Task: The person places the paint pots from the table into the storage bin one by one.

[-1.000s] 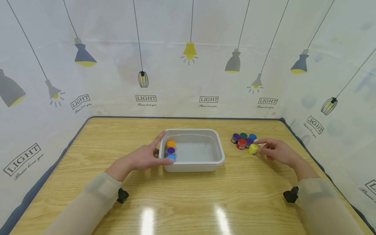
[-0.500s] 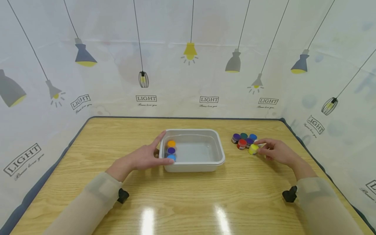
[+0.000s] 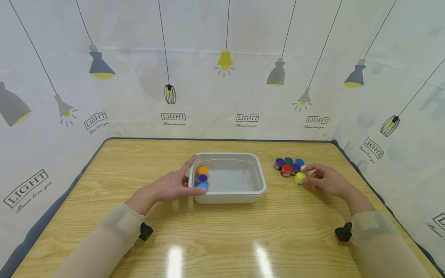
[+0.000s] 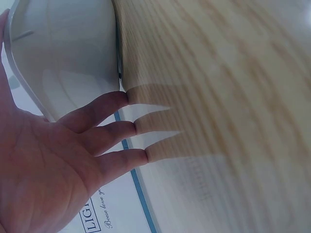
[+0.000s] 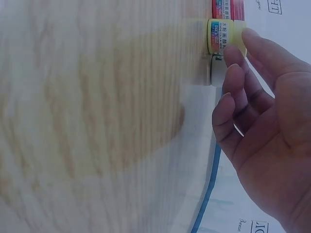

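Note:
My left hand (image 3: 170, 186) spans the left end of a white plastic tub (image 3: 226, 199), thumb on the front rim and forefinger at the back corner. In the left wrist view its other fingers (image 4: 109, 136) stretch out beside the tub wall. An orange-lidded jar (image 3: 203, 170), a purple one (image 3: 202, 178) and a light blue one (image 3: 203, 187) line the tub's left side. On the right, my right hand (image 3: 328, 179) pinches a yellow paint jar (image 3: 299, 178) between thumb and fingers, at the near edge of a jar cluster.
Behind the yellow jar stand a red jar (image 3: 286, 170), two purple jars (image 3: 279, 163), a green jar (image 3: 288, 161), a blue jar (image 3: 299, 162) and a white one (image 5: 217, 70). A patterned curtain (image 3: 208, 96) borders the wooden table (image 3: 222, 239).
The yellow jar has shifted slightly toward the near side and tilted a little, with the right fingers following. The left hand and tub stay in place.

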Tool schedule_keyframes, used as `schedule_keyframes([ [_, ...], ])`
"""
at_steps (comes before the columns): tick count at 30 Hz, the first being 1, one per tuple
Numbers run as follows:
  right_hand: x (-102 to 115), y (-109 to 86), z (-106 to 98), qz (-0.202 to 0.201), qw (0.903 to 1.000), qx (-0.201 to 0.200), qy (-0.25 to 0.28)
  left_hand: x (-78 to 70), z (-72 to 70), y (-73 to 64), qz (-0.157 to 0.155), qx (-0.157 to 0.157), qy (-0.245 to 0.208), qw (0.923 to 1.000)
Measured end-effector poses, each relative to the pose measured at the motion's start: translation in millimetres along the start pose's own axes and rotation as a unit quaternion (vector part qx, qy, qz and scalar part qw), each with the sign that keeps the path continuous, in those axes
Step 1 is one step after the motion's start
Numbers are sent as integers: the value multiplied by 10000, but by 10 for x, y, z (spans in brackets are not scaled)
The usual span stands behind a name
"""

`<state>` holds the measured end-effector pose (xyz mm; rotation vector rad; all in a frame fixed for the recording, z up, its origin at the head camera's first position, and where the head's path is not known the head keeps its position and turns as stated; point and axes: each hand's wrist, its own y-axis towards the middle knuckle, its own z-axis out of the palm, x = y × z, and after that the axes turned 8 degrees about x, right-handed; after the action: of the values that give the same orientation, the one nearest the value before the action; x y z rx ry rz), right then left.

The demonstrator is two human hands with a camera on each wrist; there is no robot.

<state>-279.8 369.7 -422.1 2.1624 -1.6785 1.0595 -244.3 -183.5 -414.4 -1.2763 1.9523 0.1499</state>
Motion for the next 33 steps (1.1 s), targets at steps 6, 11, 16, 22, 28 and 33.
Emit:
schedule_keyframes([
  [6,27,9,30,-21,9998,119,139,0,0,1,-12,9,-22,10000],
  [11,57,9,52,-58,9996,195,173,8,-5,6,-32,22,-12,10000],
  [16,64,7,64,-18,9996,277,61,2,-3,3,-52,22,-7,10000],
  [22,58,13,78,-35,9996,287,73,-9,-8,-2,-26,31,-51,10000],
  [28,65,10,101,-134,9993,315,125,-3,-3,-8,-31,31,-23,10000],
  [33,163,-33,98,-336,9989,260,173,3,-2,-10,-25,24,-12,10000],
])
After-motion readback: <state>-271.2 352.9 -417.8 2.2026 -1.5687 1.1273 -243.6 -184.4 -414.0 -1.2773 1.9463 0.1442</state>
